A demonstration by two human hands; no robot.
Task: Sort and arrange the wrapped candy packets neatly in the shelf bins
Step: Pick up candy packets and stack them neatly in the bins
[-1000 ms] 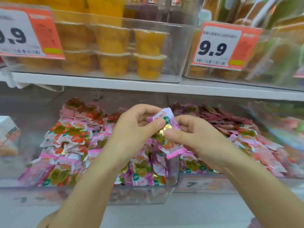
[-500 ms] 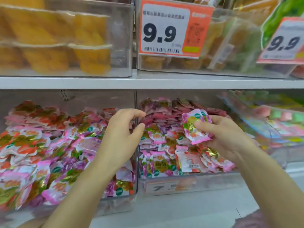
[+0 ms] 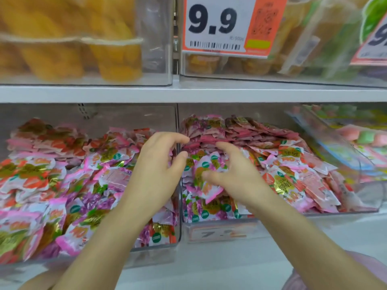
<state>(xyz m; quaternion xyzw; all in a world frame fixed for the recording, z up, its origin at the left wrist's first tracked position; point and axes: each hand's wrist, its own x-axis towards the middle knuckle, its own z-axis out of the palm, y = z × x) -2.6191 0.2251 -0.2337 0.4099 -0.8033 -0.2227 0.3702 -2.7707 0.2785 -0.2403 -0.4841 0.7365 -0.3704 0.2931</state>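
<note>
White shelf board (image 3: 230, 94) is running across the view, carrying clear rigid plastic bins above and below. On the upper level, yellow jelly cups (image 3: 117, 57) are sitting behind a transparent wall, and an orange-and-white price tag (image 3: 219, 26) is reading 9.9. Below, the left bin (image 3: 146, 251) and the right bin (image 3: 372, 197) are standing side by side, their walls touching. Both are holding glossy, crinkled, roughly rectangular candy packets printed in pink, white, gold and green. The packets in the left bin (image 3: 41, 174) are lying jumbled, their long axes pointing every way. The packets in the right bin (image 3: 293, 164) are lying flat in layers at the back, edges facing forward, and at mixed angles in front. The left hand (image 3: 155, 170) is hovering over the divider, fingers loosely curled, thumb apart from the index finger, gripping nothing. The right hand (image 3: 236, 174) is arching claw-like on the right bin's pile, thumb and index finger set wide; whether it is pinching a packet cannot be told. A blurred price label (image 3: 219, 233) is showing on the right bin's front.
</note>
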